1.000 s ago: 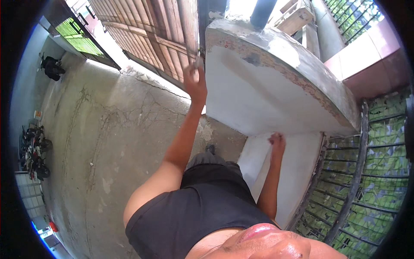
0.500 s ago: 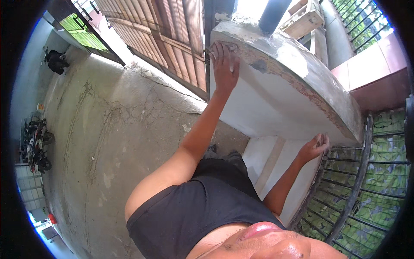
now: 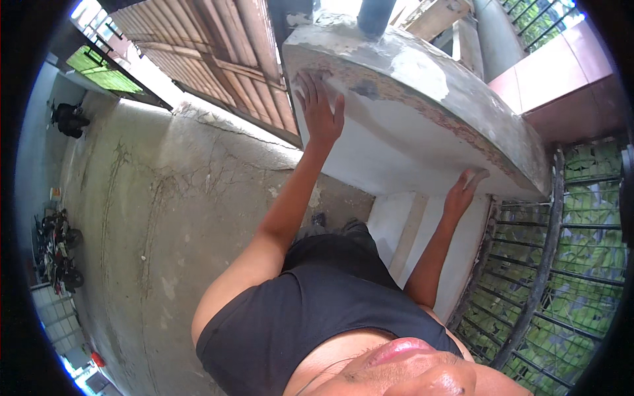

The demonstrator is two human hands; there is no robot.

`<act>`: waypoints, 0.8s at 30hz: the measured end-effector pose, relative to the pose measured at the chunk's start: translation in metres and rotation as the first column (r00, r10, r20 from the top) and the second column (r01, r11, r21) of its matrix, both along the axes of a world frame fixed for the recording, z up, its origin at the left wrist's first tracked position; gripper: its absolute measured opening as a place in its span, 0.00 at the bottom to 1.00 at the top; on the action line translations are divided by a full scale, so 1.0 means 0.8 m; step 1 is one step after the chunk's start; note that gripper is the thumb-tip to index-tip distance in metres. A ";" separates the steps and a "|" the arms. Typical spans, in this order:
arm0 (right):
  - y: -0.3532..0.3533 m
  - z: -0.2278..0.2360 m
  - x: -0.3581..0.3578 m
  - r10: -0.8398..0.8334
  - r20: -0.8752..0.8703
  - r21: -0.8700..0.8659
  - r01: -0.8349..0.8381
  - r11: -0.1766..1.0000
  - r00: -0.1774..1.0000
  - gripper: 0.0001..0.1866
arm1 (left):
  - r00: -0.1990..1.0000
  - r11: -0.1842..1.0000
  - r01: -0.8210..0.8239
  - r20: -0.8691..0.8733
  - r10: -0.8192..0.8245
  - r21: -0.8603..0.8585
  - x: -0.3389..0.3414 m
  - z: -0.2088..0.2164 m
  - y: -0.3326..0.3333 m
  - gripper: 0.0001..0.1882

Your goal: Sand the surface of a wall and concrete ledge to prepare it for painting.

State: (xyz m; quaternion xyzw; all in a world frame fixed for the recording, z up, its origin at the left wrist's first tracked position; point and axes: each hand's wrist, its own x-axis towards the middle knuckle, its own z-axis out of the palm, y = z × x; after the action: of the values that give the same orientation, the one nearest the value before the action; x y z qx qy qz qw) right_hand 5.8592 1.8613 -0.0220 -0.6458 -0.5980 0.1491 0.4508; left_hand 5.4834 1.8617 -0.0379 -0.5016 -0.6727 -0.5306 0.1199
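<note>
The white face of a low wall [image 3: 396, 148] curves across in front of me, its chipped top rim rough and brown. My left hand [image 3: 320, 112] lies against the upper left of this face, just under the rim. Its fingers are stretched and spread, the thumb apart, and nothing is in it. Farther right, my right hand [image 3: 459, 193] is up against the same white face, below the rim. Its fingers are bent around a small pale grey piece [image 3: 481, 177], whose kind I cannot make out; dust may also be coating the fingers.
A dark post [image 3: 374, 18] stands on the wall's top. Black metal bars [image 3: 543, 264] run along the right, backed by green patterned sheeting. A ribbed brown gate [image 3: 205, 59] is beyond, left of the wall. Cracked concrete floor [image 3: 178, 218] spreads left, with parked motorcycles [image 3: 59, 251] at its edge.
My left hand's fingers have come down off the rim onto the white face and spread. My right hand has risen along the wall and moved left. The whole view has shifted somewhat.
</note>
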 end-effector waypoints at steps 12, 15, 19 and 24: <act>-0.008 0.019 0.005 0.097 0.001 -0.118 -0.096 0.988 0.995 0.41 | 0.992 0.996 0.083 -0.101 -0.080 0.025 0.028 0.005 0.019 0.43; -0.008 0.021 0.007 0.092 -0.017 -0.142 -0.094 0.985 0.996 0.41 | 0.965 0.993 0.120 -0.238 -0.111 0.022 0.042 -0.010 0.009 0.42; -0.009 0.019 0.013 0.105 -0.035 -0.147 -0.109 0.983 0.994 0.41 | 0.985 0.996 0.083 -0.150 -0.086 -0.028 0.011 -0.017 0.023 0.42; -0.008 0.017 0.019 0.125 -0.022 -0.174 -0.127 0.977 0.992 0.39 | 0.972 0.998 0.048 -0.228 -0.053 -0.030 0.020 -0.037 0.015 0.42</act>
State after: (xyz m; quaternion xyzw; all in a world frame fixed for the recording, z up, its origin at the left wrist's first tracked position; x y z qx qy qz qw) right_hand 5.8743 1.8545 -0.0086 -0.6426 -0.6198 0.2330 0.3854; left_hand 5.4994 1.8736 -0.0673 -0.5777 -0.6479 -0.4640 0.1769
